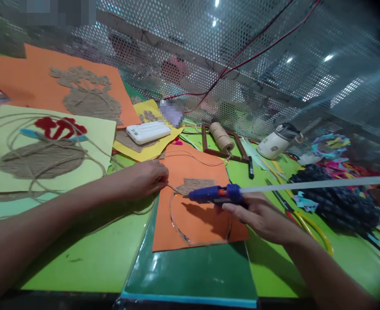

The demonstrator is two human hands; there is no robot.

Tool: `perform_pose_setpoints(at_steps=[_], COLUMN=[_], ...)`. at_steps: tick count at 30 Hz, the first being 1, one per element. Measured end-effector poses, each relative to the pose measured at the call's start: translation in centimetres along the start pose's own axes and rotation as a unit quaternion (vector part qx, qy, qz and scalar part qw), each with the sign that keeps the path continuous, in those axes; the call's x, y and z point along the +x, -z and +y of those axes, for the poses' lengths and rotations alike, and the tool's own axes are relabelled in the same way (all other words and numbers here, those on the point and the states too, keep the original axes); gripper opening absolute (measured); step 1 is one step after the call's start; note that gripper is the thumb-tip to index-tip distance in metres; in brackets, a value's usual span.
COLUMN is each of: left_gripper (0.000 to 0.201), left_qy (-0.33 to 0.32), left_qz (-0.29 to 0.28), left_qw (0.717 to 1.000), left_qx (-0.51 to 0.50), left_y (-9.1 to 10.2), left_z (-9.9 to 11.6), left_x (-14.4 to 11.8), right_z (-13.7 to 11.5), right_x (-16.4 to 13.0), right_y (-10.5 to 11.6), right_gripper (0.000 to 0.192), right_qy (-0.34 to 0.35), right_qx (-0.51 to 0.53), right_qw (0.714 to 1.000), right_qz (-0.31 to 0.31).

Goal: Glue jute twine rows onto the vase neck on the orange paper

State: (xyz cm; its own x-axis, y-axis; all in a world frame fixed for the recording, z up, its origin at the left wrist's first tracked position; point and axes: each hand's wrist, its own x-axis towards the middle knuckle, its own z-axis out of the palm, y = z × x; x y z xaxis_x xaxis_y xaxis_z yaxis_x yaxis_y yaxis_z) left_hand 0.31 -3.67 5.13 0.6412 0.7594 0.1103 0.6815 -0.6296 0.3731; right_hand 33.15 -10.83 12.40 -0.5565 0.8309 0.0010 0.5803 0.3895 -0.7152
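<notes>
**Twine and hot glue on an orange sheet**

Head view: the left hand (pixel 146 177) is pinched shut on a strand of twine (pixel 173 189) at the left edge of the orange sheet (pixel 196 215), which lies near the front edge of the tabletop (pixel 80 262). The right hand (pixel 261 215) is closed around the grip of a blue glue gun (pixel 214 194), whose nozzle points left at a small patch of laid twine (pixel 196 185) in the upper part of the sheet; a long clear glue stick (pixel 315 184) juts out of its back to the right. A twine loop already outlines a shape lower on the sheet.

The twine looks light, limp and rough, likely easy to pinch close to the glue point but prone to springing away; the sheet seems thin and apt to slide. The nozzle is probably hot, so the grip is the place to hold.

Toward the far edge, a wooden frame (pixel 223 148) holds a spool of twine (pixel 221 136). Beside it lies a white jug (pixel 278 141) on its side, contents unseen. A white box (pixel 147 131) rests on yellow paper (pixel 151 150).
</notes>
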Motion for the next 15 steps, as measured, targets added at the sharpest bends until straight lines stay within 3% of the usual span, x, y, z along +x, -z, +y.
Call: perform_pose_setpoints(at_steps=[3,15], left_gripper=[0.016,0.014], left_qy=[0.003,-0.003], left_qz=[-0.005,-0.009], left_qw=[1.0,1.0], left_qx=[-0.006,-0.014], left_y=[-0.2,0.2], left_z=[-0.4,0.1], left_x=[-0.1,-0.4], right_z=[-0.4,0.8], right_x=[0.7,1.5], right_y=[-1.1,-2.9], right_gripper=[0.037,0.039], right_qy=[0.006,0.008], right_qx=[0.033,0.007], right_qw=[0.999,1.0], right_qz=[-0.015,-0.015])
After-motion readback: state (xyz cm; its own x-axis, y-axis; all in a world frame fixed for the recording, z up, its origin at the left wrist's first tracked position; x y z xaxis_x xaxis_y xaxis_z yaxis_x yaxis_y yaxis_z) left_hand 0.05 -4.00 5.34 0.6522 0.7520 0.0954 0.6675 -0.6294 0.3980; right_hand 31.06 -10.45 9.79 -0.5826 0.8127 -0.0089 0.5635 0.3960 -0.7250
